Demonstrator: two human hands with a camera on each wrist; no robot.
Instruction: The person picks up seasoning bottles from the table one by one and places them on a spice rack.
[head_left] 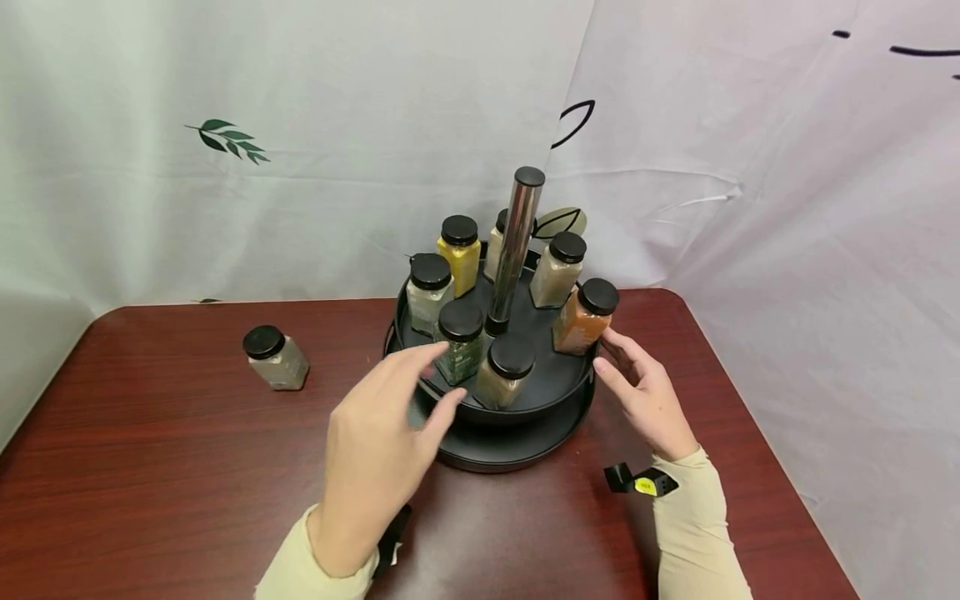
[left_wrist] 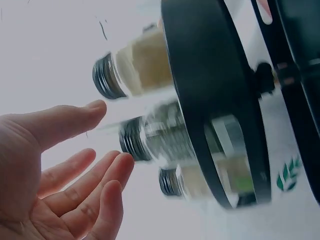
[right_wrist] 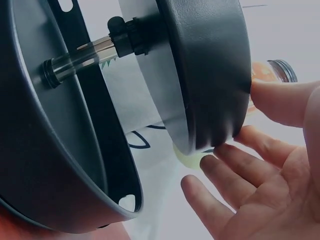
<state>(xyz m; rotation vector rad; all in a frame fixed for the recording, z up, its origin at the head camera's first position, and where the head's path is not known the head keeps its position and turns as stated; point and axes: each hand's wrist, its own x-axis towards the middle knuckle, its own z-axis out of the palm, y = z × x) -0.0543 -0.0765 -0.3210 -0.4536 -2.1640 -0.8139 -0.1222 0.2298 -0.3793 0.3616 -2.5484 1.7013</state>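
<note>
A two-tier black turntable rack [head_left: 517, 450] stands on the table, and a ring of black-lidded spice jars fills its upper tray [head_left: 551, 396]. My left hand [head_left: 382, 433] hovers at the front left, thumb and fingers apart around nothing, close to a jar of green herbs [head_left: 459, 354]. Beside that jar stands one with pale brown contents [head_left: 501, 379]. On the other side, my right hand [head_left: 648, 400] touches the upper tray's rim with thumb and fingertips, fingers fairly straight, next to an orange spice jar [head_left: 581, 321]. The left wrist view shows the left fingertips near the herb jar's lid [left_wrist: 134, 139].
One jar with pale contents [head_left: 281, 362] stands apart on the table [head_left: 172, 467], left of the rack. A shiny central post [head_left: 517, 250] rises above the upper tray. Behind the table hangs a white curtain [head_left: 337, 167] with leaf prints.
</note>
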